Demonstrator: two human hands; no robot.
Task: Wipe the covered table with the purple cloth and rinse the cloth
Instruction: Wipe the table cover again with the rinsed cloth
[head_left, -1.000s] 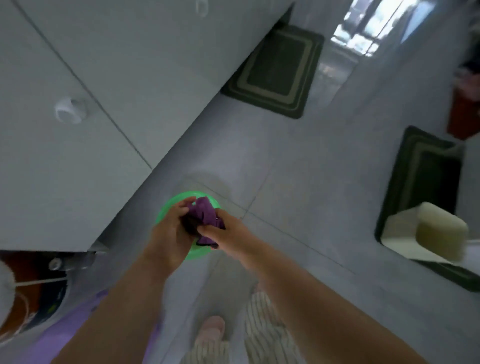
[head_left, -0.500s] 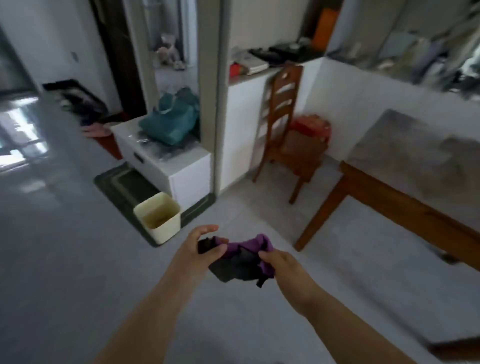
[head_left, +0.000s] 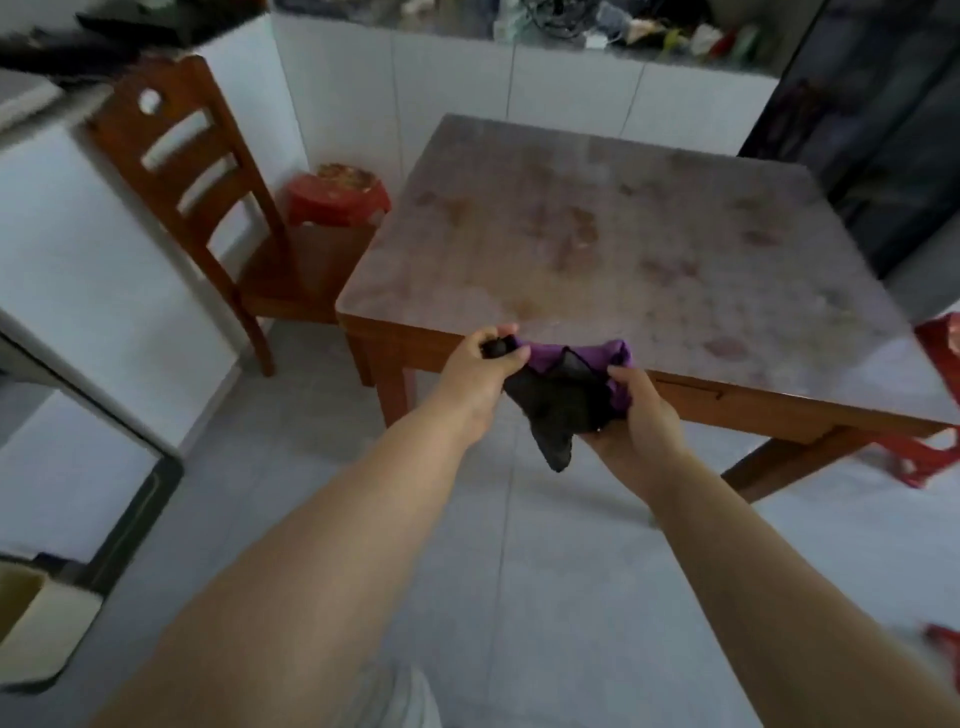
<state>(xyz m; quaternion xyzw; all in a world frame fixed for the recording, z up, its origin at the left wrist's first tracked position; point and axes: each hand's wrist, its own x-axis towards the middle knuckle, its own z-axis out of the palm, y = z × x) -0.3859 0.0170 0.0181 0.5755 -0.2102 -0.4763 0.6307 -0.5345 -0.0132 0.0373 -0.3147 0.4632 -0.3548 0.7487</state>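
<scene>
Home dining corner: covered wooden counter (head_left: 623, 244) just past the left hand (head_left: 480, 374) and right hand (head_left: 641, 418), wooden chair (head_left: 296, 275) and red stool (head_left: 332, 200) to their left, tiled floor (head_left: 311, 467) below.

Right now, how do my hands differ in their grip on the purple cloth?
The left hand pinches one end, fingers curled, higher; the right hand holds the other end lower, thumb on top. The purple cloth droops nearer the right hand than the left. Both grip it by the covered table.
</scene>
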